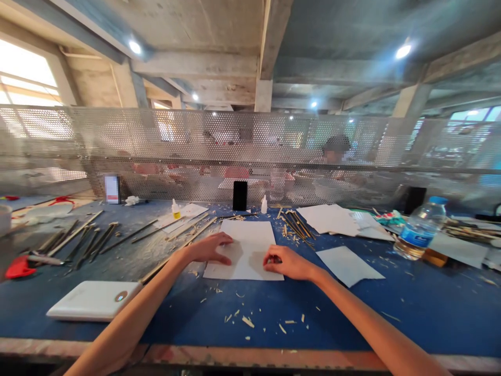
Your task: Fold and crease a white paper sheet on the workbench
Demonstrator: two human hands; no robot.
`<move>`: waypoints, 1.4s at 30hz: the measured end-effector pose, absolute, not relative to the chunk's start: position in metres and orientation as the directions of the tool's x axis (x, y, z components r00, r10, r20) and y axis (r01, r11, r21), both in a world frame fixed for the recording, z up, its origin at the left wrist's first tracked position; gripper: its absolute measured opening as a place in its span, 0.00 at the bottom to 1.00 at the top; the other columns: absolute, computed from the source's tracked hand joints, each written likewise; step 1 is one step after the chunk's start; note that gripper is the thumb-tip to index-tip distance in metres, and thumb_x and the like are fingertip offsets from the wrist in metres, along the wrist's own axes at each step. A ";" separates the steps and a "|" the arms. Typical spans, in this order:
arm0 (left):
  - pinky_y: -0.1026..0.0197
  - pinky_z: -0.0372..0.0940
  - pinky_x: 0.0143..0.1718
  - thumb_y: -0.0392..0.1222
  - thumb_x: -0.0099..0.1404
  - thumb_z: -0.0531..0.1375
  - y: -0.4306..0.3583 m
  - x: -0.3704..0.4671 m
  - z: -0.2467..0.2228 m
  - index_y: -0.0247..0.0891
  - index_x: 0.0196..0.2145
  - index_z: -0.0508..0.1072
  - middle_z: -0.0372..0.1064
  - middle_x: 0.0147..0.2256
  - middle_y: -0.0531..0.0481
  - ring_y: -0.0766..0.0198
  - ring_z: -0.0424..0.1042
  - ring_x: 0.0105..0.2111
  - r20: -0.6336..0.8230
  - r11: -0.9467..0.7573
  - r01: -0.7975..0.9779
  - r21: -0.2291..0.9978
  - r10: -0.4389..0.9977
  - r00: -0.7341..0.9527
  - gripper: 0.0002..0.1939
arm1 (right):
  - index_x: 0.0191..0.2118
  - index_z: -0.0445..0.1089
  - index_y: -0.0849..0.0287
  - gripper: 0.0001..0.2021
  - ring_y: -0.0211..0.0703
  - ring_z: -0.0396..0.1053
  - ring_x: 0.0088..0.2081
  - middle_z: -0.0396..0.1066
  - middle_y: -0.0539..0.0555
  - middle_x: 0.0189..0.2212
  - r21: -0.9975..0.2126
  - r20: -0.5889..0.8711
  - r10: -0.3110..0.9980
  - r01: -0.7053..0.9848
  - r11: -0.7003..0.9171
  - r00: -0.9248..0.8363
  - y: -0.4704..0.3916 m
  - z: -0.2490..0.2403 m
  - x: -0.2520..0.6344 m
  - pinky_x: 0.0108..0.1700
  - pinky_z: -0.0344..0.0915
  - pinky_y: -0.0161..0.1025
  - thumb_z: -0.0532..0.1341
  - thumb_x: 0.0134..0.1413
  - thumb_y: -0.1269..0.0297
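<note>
A white sheet of paper (246,237) lies flat on the blue table straight ahead of me. My left hand (209,248) rests over its left edge, thumb and fingers apart, with nothing visible in it. At the right edge of the sheet is my right hand (288,262), its fingers curled in towards the thumb. Whatever may be between those fingertips is too small or hidden to name. Beyond the sheet stand a black phone (240,196) and a small white glue bottle (264,204).
Thin sticks lie left (94,243) and right (299,227), among wood shavings (247,321). Nearby are a white power bank (92,300), red-handled pliers (21,266), a yellow-labelled bottle (176,210), loose paper (348,265) and a water bottle (420,230). A perforated metal screen (188,141) borders the back.
</note>
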State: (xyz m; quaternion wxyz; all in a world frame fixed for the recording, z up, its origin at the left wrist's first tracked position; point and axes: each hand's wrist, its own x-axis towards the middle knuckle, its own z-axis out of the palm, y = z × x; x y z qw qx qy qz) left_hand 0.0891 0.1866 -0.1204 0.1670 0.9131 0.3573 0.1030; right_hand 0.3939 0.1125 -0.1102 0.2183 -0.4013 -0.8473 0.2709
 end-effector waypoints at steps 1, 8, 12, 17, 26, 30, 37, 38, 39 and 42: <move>0.54 0.56 0.57 0.60 0.55 0.66 0.187 0.089 -0.121 0.42 0.56 0.66 0.64 0.56 0.43 0.49 0.63 0.55 0.070 -0.691 0.617 0.377 0.685 0.725 0.36 | 0.35 0.73 0.60 0.06 0.38 0.65 0.32 0.68 0.51 0.31 -0.643 0.140 0.784 0.546 0.537 -0.605 0.111 -0.110 0.392 0.36 0.61 0.34 0.64 0.55 0.62; 0.53 0.55 0.57 0.61 0.55 0.66 0.188 0.088 -0.123 0.44 0.57 0.65 0.62 0.57 0.45 0.49 0.62 0.56 0.059 -0.678 0.617 0.400 0.691 0.721 0.36 | 0.35 0.73 0.60 0.04 0.38 0.66 0.33 0.68 0.51 0.33 -0.602 0.152 0.796 0.584 0.545 -0.586 0.110 -0.105 0.393 0.37 0.61 0.34 0.63 0.56 0.66; 0.53 0.57 0.56 0.62 0.54 0.66 0.188 0.089 -0.123 0.44 0.56 0.66 0.63 0.56 0.44 0.48 0.63 0.54 0.058 -0.667 0.617 0.418 0.697 0.715 0.36 | 0.35 0.73 0.60 0.04 0.38 0.66 0.33 0.68 0.51 0.32 -0.631 0.135 0.782 0.555 0.542 -0.609 0.108 -0.103 0.394 0.36 0.61 0.34 0.63 0.56 0.65; 0.53 0.57 0.55 0.62 0.54 0.66 0.187 0.089 -0.121 0.46 0.56 0.66 0.64 0.55 0.45 0.48 0.64 0.53 0.057 -0.663 0.623 0.416 0.703 0.709 0.36 | 0.35 0.74 0.59 0.03 0.38 0.66 0.33 0.68 0.51 0.33 -0.573 0.136 0.783 0.596 0.562 -0.608 0.109 -0.102 0.394 0.37 0.61 0.34 0.63 0.55 0.68; 0.54 0.58 0.55 0.61 0.52 0.66 0.185 0.090 -0.119 0.43 0.57 0.65 0.64 0.55 0.44 0.48 0.64 0.53 0.021 -0.626 0.648 0.433 0.726 0.687 0.38 | 0.36 0.74 0.60 0.04 0.38 0.66 0.34 0.68 0.52 0.34 -0.586 0.147 0.766 0.569 0.578 -0.626 0.109 -0.104 0.395 0.37 0.61 0.34 0.63 0.57 0.65; 0.53 0.58 0.55 0.61 0.52 0.66 0.185 0.090 -0.119 0.43 0.57 0.66 0.64 0.54 0.44 0.48 0.64 0.54 0.026 -0.630 0.644 0.434 0.723 0.690 0.38 | 0.35 0.74 0.59 0.03 0.38 0.66 0.33 0.68 0.52 0.33 -0.566 0.135 0.763 0.583 0.583 -0.632 0.109 -0.103 0.398 0.36 0.61 0.34 0.63 0.56 0.67; 0.53 0.58 0.54 0.62 0.52 0.67 0.186 0.090 -0.120 0.44 0.56 0.66 0.65 0.54 0.44 0.48 0.65 0.52 0.032 -0.631 0.643 0.434 0.724 0.689 0.38 | 0.35 0.73 0.59 0.04 0.39 0.66 0.34 0.68 0.52 0.33 -0.597 0.158 0.778 0.569 0.566 -0.609 0.110 -0.104 0.394 0.38 0.62 0.35 0.63 0.57 0.65; 0.53 0.58 0.54 0.62 0.52 0.66 0.186 0.090 -0.120 0.44 0.57 0.66 0.65 0.54 0.45 0.48 0.65 0.53 0.031 -0.631 0.640 0.439 0.722 0.691 0.38 | 0.35 0.74 0.59 0.04 0.39 0.66 0.34 0.68 0.51 0.32 -0.599 0.141 0.772 0.568 0.565 -0.620 0.112 -0.104 0.396 0.37 0.62 0.34 0.63 0.56 0.65; 0.53 0.58 0.54 0.62 0.52 0.66 0.186 0.089 -0.121 0.45 0.57 0.66 0.65 0.54 0.45 0.48 0.64 0.53 0.033 -0.632 0.636 0.444 0.720 0.693 0.38 | 0.35 0.74 0.59 0.04 0.39 0.66 0.33 0.68 0.51 0.32 -0.600 0.126 0.768 0.568 0.563 -0.628 0.113 -0.104 0.398 0.36 0.62 0.34 0.63 0.56 0.65; 0.53 0.58 0.54 0.62 0.52 0.66 0.186 0.089 -0.121 0.45 0.57 0.66 0.65 0.54 0.45 0.47 0.64 0.53 0.042 -0.633 0.632 0.447 0.720 0.693 0.38 | 0.35 0.74 0.60 0.06 0.38 0.65 0.32 0.68 0.51 0.31 -0.612 0.129 0.777 0.567 0.551 -0.616 0.114 -0.107 0.401 0.35 0.61 0.34 0.63 0.56 0.63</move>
